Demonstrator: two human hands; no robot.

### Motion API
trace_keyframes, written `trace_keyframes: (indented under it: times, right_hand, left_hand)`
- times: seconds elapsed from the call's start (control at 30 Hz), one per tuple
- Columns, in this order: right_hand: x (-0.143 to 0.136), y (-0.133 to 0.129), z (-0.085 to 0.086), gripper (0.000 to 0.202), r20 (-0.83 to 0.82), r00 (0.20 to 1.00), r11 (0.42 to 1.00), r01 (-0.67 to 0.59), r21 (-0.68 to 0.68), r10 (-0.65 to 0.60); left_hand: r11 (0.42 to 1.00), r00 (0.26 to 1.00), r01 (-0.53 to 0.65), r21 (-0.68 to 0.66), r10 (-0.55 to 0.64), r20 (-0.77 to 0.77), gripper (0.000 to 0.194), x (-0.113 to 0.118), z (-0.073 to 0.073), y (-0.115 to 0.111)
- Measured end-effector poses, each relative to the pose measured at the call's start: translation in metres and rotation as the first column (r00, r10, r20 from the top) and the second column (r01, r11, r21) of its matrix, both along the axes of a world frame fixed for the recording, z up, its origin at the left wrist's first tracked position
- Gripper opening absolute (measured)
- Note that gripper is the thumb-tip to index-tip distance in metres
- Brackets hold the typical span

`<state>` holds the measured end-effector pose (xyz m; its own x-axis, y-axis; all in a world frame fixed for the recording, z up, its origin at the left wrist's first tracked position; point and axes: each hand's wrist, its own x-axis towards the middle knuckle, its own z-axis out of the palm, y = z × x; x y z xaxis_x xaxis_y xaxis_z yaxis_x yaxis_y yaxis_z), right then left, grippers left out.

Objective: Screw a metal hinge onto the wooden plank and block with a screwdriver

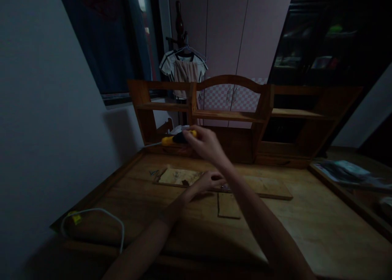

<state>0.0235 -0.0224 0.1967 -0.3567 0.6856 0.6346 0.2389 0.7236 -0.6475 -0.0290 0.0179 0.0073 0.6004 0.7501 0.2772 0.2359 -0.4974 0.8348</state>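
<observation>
Gripping the screwdriver (179,138) firmly, the right hand (206,143) is leaving its shaft (155,144) free. The left hand (207,182) is apparently steadying the plank (269,187), grip unclear.

A yellow-and-black screwdriver (176,138) is held in the right hand (203,143), its shaft pointed left. A long wooden board (263,187) (its surface stained in places) is touched by the left hand (210,181) on the wooden tabletop (309,214).
</observation>
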Motion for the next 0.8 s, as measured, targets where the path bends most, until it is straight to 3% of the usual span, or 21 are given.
trace_keyframes:
  times: [0.1,0.23,0.33,0.5,0.8]
  right_hand:
    - [0.074,-0.017,0.034,0.034,-0.282,0.956,0.988,-0.113,-0.105,0.080]
    - [0.152,-0.039,0.048,0.027,-0.310,0.944,0.990,0.078,-0.115,-0.111]
    - [0.185,-0.045,0.045,0.025,-0.262,0.928,0.964,0.256,-0.070,-0.265]
    - [0.197,-0.041,0.039,0.031,-0.098,0.929,0.934,0.355,-0.044,-0.358]
    - [0.171,-0.016,0.014,0.036,0.263,0.934,0.968,0.249,-0.004,-0.240]
  left_hand:
    - [0.997,0.999,0.034,-0.073,-0.033,0.005,0.038,-0.001,0.003,-0.001]
    - [0.988,0.998,0.067,-0.140,-0.068,-0.005,0.040,-0.002,0.005,-0.002]
    - [0.989,0.996,0.082,-0.121,-0.084,-0.013,0.037,-0.003,0.005,-0.002]
    - [0.996,0.999,0.054,-0.066,-0.054,0.011,0.032,-0.004,-0.001,0.000]
    - [0.993,0.996,0.086,0.084,-0.085,-0.023,0.027,-0.006,0.001,0.000]
